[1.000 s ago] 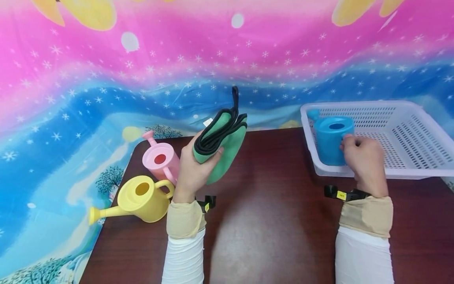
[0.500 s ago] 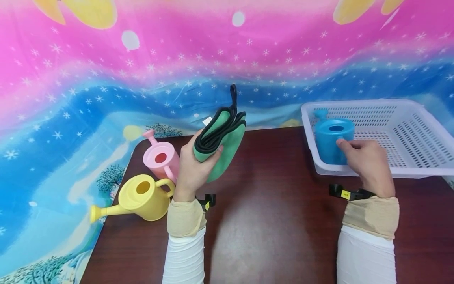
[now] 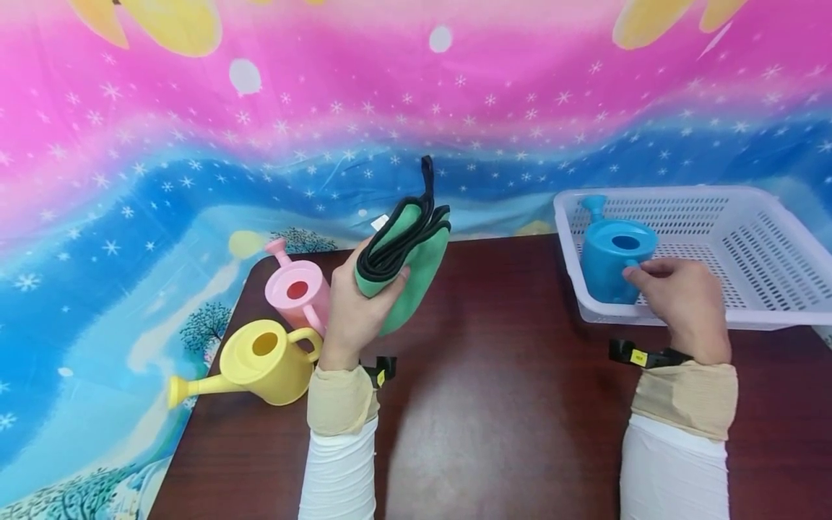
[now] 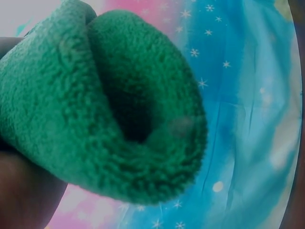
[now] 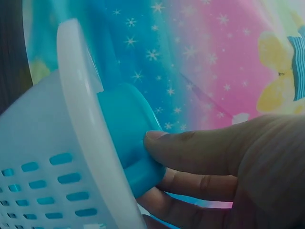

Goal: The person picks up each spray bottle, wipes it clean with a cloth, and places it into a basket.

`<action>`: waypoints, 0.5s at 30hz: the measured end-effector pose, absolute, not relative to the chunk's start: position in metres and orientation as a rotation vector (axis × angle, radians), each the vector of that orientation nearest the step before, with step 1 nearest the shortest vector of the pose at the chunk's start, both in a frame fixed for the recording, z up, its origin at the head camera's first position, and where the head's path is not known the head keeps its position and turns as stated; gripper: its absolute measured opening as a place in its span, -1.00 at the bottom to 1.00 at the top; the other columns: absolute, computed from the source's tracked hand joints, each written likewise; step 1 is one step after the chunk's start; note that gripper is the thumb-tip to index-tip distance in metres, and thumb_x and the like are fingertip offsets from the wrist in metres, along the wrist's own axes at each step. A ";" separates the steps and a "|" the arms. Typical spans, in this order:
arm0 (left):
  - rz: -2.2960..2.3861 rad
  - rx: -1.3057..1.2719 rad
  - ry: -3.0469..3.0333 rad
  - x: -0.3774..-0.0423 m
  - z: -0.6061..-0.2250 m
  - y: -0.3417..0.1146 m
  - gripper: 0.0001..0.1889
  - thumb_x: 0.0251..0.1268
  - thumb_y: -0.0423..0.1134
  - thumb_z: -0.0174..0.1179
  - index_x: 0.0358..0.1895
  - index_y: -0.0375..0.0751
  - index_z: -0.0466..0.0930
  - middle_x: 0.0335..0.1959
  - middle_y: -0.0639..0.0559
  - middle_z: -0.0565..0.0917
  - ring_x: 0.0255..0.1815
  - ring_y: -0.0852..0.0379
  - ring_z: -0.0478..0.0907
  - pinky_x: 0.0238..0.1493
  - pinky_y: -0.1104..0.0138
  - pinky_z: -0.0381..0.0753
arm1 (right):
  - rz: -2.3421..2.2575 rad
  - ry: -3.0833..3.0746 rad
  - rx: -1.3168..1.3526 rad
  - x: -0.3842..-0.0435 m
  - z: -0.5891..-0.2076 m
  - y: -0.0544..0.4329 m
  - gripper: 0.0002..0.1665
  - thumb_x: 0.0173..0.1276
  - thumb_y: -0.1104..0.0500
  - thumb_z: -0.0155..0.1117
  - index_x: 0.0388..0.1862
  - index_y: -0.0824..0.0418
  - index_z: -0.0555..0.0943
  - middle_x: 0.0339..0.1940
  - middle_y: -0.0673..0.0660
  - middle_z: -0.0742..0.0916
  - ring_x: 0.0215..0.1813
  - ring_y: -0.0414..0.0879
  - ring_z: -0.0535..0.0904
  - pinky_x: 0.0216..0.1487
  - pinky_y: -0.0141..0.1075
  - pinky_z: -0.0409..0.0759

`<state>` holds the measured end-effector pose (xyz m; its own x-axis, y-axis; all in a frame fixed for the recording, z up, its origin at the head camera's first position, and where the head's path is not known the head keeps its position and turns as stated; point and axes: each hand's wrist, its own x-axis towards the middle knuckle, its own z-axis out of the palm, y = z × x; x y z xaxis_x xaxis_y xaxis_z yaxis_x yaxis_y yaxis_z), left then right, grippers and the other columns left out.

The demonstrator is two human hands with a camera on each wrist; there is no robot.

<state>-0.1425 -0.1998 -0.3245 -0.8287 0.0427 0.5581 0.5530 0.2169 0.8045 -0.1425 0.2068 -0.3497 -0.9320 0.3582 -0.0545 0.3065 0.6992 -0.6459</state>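
My left hand grips a folded green towel with black edging and a loop at its top, held up above the table. In the left wrist view the fluffy towel is rolled round a dark hollow. My right hand pinches the handle of a blue watering can, which stands at the left end of a white plastic basket. In the right wrist view the thumb lies on the blue handle, just past the basket's rim. The can's spout points to the back.
A pink watering can and a yellow watering can stand on the left of the dark wooden table, close by the left forearm. The yellow spout reaches past the table's left edge. A patterned cloth backdrop hangs behind and to the left.
The blue can has turned in the basket, its spout swinging from the left toward the back. My right hand has shifted a little right with the handle; the left hand stays put.
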 end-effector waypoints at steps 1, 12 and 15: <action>-1.647 -0.549 -2.078 -0.142 -0.324 -0.200 -0.50 0.28 -0.41 0.42 0.31 -0.30 0.63 0.19 -0.19 0.76 0.25 0.00 0.70 0.37 0.22 0.63 | 1.056 -2.825 -0.556 -0.142 -0.350 0.207 -0.28 0.63 -0.09 0.13 0.38 0.53 0.52 0.25 0.62 0.63 0.10 0.43 0.57 -0.36 -0.23 0.50; -1.636 -0.536 -2.078 -0.144 -0.325 -0.202 -0.49 0.27 -0.40 0.43 0.31 -0.30 0.63 0.18 -0.20 0.77 0.24 -0.02 0.71 0.37 0.27 0.62 | 1.050 -2.843 -0.553 -0.140 -0.352 0.213 -0.34 0.61 -0.04 0.18 0.30 0.55 0.57 0.21 0.63 0.64 0.05 0.42 0.53 -0.32 -0.15 0.49; -1.638 -0.532 -2.074 -0.143 -0.325 -0.202 -0.49 0.28 -0.40 0.43 0.31 -0.30 0.63 0.18 -0.20 0.77 0.23 -0.01 0.71 0.37 0.25 0.62 | 1.034 -2.860 -0.562 -0.139 -0.354 0.215 -0.35 0.59 -0.05 0.20 0.28 0.54 0.58 0.18 0.63 0.65 0.02 0.41 0.56 -0.34 -0.15 0.50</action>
<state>-0.1434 -0.2023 -0.3249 -0.8280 0.0268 0.5601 0.5510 0.2236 0.8040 -0.1394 0.2154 -0.3541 -0.9327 0.3524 -0.0765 0.3198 0.7104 -0.6270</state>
